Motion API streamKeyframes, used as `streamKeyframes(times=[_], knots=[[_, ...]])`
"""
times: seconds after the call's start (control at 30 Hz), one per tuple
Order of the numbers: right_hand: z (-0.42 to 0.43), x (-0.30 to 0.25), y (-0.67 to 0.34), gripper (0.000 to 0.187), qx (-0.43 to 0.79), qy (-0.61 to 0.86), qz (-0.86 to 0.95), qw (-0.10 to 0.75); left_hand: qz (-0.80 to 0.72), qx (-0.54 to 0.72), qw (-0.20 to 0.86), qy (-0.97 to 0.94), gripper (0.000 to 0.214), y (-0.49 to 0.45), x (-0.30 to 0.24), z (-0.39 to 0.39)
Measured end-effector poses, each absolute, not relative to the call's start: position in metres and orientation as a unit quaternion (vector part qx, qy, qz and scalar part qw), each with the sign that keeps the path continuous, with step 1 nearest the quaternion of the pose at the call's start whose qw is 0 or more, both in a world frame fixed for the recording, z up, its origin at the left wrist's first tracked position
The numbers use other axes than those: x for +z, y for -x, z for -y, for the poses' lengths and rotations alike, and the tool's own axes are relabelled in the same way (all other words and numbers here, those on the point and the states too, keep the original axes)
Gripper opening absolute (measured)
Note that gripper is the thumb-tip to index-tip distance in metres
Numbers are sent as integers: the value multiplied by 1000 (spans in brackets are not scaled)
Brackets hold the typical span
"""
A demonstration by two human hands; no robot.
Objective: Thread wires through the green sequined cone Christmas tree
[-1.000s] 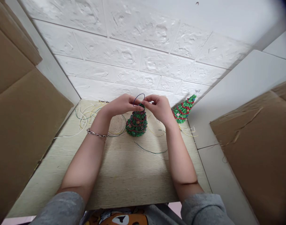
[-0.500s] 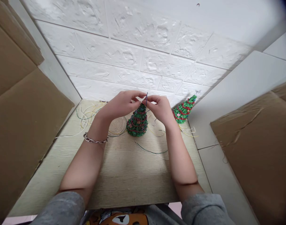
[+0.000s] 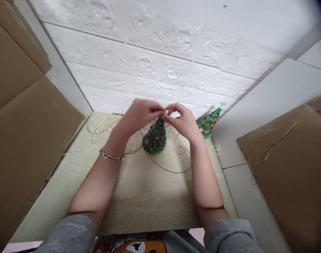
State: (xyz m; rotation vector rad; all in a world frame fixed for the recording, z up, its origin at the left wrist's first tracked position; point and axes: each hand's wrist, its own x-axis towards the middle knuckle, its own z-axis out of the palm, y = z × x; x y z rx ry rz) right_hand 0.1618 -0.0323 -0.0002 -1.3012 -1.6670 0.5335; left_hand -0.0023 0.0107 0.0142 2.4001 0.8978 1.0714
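My left hand (image 3: 141, 114) and my right hand (image 3: 183, 121) meet above the tip of a green beaded Christmas tree (image 3: 154, 138) wound with red beads. Between their fingertips, a short end of blue wire (image 3: 162, 114) stands up from the tree's top. Both hands pinch this wire, and the fingers hide part of it. A metal chain bracelet (image 3: 111, 155) circles my left wrist. A smaller beaded tree (image 3: 209, 123) lies tilted beyond my right hand, apart from it.
Loose pale wires (image 3: 99, 130), a wire coil (image 3: 134, 142) and a green wire (image 3: 171, 170) lie on the light wooden board (image 3: 150, 200). Cardboard panels (image 3: 26, 140) stand at the left, with another (image 3: 284, 168) at the right. A white textured wall (image 3: 150, 66) rises behind.
The blue wire loop above the tree has shrunk to a short end at the tip. My fingers have closed in around it, and both hands have come nearer the tree's top.
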Motion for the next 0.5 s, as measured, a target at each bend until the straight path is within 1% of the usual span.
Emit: streamKeyframes(times=[0.07, 0.1, 0.23, 0.4, 0.5], knots=[[34, 2, -161, 29, 216, 519, 676, 477, -315, 378, 191, -849, 17, 3, 13, -12], [35, 3, -160, 28, 210, 512, 682, 479, -314, 376, 194, -850, 18, 3, 12, -13], [36, 4, -161, 8, 150, 492, 713, 477, -303, 356, 191, -863, 24, 2, 11, -14], [39, 5, -163, 5, 109, 482, 742, 453, -288, 335, 191, -876, 20, 1, 11, -14], [39, 4, -161, 7, 87, 491, 745, 442, -290, 330, 166, -883, 18, 1, 10, -15]])
